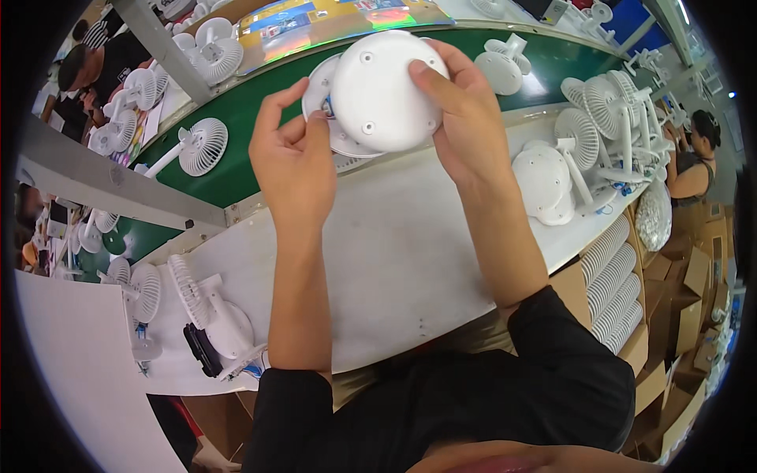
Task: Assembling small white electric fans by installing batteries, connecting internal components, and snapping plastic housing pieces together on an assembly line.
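Observation:
Above the far side of the worktable, my right hand grips a round white base cover. Its thumb lies on the face with small screw holes, and the fingers wrap behind the edge. Behind the cover, and partly hidden by it, is a second white round part, a fan base. A bit of blue wire shows in the gap between the two. My left hand is closed at the left edge of that fan base, thumb beside the wire and index finger raised along the rim. Part of the fan assembly behind is hidden.
White fans with a black tool-like object stand at the table's left. Stacked round covers and more fans crowd the right. A green conveyor runs behind. A metal post crosses the left; a carton of grilles sits right.

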The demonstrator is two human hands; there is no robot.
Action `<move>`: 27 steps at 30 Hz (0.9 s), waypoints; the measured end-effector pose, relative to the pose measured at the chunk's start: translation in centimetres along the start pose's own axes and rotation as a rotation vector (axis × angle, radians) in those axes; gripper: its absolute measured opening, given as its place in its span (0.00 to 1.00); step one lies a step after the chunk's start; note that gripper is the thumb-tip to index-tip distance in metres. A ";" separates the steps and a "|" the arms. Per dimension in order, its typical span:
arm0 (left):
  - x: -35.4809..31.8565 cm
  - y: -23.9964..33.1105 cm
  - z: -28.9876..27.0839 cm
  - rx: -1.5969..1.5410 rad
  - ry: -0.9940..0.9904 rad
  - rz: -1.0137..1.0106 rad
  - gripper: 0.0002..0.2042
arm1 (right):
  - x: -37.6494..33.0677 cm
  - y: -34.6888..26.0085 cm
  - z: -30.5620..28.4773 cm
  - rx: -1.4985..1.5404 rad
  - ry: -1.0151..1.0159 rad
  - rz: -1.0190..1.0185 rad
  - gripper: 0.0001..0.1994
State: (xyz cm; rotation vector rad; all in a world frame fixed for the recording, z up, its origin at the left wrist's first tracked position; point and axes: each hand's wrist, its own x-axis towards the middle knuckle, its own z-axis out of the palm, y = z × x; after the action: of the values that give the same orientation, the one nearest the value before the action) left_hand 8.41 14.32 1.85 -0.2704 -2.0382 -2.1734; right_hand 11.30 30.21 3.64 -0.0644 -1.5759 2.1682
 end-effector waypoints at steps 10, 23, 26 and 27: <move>0.2 0.2 0.1 -0.123 -0.101 -0.005 0.16 | 1.6 0.8 0.2 -0.279 -0.050 0.135 0.19; -0.5 2.2 0.2 -0.141 -0.166 -0.099 0.18 | 0.6 0.3 0.7 -0.286 -0.052 0.022 0.18; -0.7 2.4 -0.3 -0.112 -0.196 -0.045 0.20 | 0.1 -0.2 0.8 -0.267 -0.058 -0.058 0.19; -0.7 2.4 -0.7 -0.161 -0.219 -0.025 0.20 | -0.1 -0.4 0.7 -0.268 -0.080 -0.120 0.20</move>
State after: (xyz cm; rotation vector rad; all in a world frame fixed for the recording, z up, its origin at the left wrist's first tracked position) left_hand 9.58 13.48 3.99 -0.5258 -1.9819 -2.4231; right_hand 11.33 29.63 4.18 0.0327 -1.8584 1.8797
